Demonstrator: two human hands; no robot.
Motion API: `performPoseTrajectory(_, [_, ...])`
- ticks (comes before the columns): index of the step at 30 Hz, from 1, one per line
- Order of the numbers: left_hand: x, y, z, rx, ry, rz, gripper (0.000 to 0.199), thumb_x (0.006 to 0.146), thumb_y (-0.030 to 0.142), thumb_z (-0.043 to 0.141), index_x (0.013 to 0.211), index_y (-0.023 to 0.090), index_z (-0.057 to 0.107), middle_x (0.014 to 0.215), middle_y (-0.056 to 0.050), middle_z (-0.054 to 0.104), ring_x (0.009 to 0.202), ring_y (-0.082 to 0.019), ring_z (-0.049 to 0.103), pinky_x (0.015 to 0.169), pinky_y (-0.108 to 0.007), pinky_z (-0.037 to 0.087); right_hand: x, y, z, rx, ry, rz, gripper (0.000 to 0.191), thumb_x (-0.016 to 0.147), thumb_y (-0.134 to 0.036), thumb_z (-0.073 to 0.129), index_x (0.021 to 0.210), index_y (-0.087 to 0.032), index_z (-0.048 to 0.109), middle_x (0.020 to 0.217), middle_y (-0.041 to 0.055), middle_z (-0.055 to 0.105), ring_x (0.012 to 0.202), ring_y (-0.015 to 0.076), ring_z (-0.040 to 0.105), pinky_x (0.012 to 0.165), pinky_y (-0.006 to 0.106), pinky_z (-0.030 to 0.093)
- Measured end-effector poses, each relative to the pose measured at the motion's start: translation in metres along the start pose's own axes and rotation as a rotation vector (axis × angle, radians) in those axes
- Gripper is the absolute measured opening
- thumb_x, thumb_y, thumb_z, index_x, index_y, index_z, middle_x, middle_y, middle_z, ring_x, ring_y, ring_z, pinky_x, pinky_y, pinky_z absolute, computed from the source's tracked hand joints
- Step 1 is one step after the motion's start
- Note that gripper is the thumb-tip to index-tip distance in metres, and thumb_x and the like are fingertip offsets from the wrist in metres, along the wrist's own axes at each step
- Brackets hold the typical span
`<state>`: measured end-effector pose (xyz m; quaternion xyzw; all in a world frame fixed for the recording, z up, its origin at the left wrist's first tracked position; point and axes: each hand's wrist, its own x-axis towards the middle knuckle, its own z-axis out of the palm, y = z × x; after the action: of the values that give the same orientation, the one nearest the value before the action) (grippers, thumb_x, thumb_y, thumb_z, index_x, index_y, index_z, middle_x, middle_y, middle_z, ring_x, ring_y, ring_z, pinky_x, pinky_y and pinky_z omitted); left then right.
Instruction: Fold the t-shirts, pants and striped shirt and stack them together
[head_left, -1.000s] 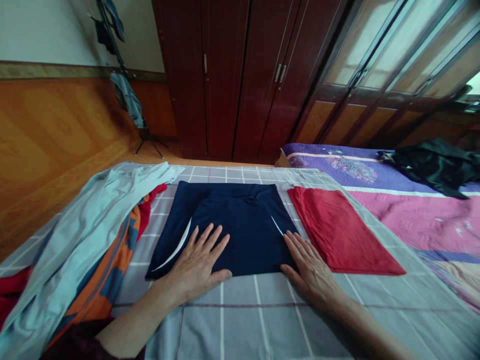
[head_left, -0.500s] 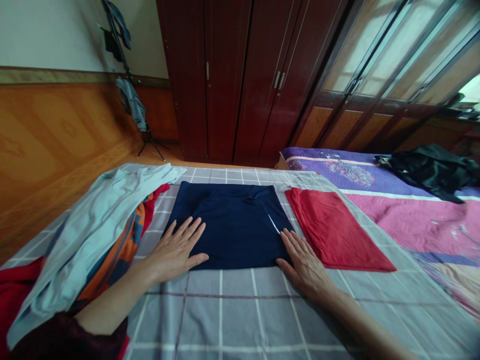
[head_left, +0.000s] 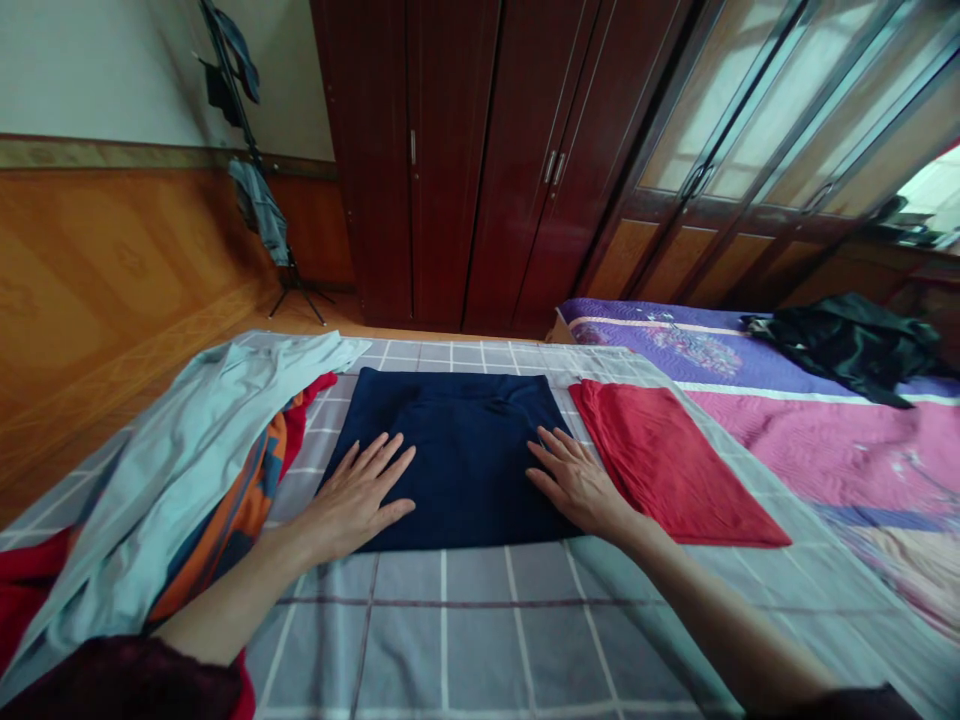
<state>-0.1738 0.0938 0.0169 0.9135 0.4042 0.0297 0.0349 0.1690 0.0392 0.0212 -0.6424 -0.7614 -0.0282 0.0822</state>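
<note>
A folded navy cloth (head_left: 465, 470) lies flat on a grey checked bedcover (head_left: 480, 630). On its left edge rests my left hand (head_left: 364, 495), fingers spread, palm down. My right hand (head_left: 574, 478) lies over its right side, also with fingers apart, covering the white mark there. Neither hand grips anything. To the right of the navy cloth is a folded red cloth (head_left: 671, 460), close to my right hand but not held.
At the left lies a pile with a pale blue garment (head_left: 187, 440) over an orange patterned one (head_left: 232, 520). A second bed (head_left: 765, 420) with a dark garment (head_left: 847, 340) stands at the right. Behind are a wardrobe (head_left: 450, 200) and a clothes stand (head_left: 251, 150).
My right hand has moved up and a little left on the navy cloth, over the white mark. The cloth's near edge reaches slightly lower. My left hand has barely moved.
</note>
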Motion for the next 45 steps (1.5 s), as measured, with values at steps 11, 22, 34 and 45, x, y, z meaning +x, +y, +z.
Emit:
performPoseTrajectory(11, [-0.005, -0.010, 0.014, -0.040, 0.075, 0.014, 0.061, 0.091, 0.057, 0.034, 0.144, 0.026, 0.026, 0.150, -0.006, 0.025, 0.138, -0.026, 0.023, 0.110, -0.049, 0.023, 0.016, 0.025, 0.014, 0.046, 0.088, 0.082, 0.043, 0.092, -0.039, 0.040, 0.127, -0.019, 0.054, 0.137, 0.0123, 0.047, 0.129, 0.0290, 0.038, 0.103, 0.048, 0.035])
performPoseTrajectory(22, [-0.005, -0.017, 0.027, -0.001, 0.115, 0.031, 0.062, 0.090, 0.056, 0.037, 0.144, 0.028, 0.026, 0.150, -0.004, 0.028, 0.136, -0.027, 0.027, 0.109, -0.048, 0.026, 0.043, 0.029, 0.024, 0.294, 0.200, 0.208, 0.022, 0.080, -0.033, 0.056, 0.087, -0.019, 0.072, 0.110, 0.0111, 0.064, 0.115, 0.0249, 0.052, 0.096, 0.040, 0.040])
performPoseTrajectory(34, [-0.006, -0.022, 0.034, 0.060, 0.160, 0.066, 0.066, 0.089, 0.055, 0.041, 0.146, 0.032, 0.017, 0.150, -0.001, 0.028, 0.135, -0.027, 0.031, 0.108, -0.048, 0.029, 0.058, 0.034, 0.027, 0.456, 0.261, 0.244, 0.020, 0.079, -0.023, 0.053, 0.063, -0.020, 0.064, 0.103, 0.0085, 0.066, 0.115, 0.0241, 0.051, 0.096, 0.041, 0.038])
performPoseTrajectory(45, [-0.004, -0.021, 0.031, 0.112, 0.183, 0.108, 0.072, 0.087, 0.054, 0.044, 0.147, 0.032, 0.011, 0.149, -0.002, 0.031, 0.131, -0.029, 0.037, 0.104, -0.049, 0.033, 0.056, 0.034, 0.025, 0.495, 0.234, 0.249, 0.022, 0.083, -0.023, 0.048, 0.069, -0.020, 0.065, 0.109, 0.0101, 0.064, 0.119, 0.0238, 0.048, 0.102, 0.043, 0.032])
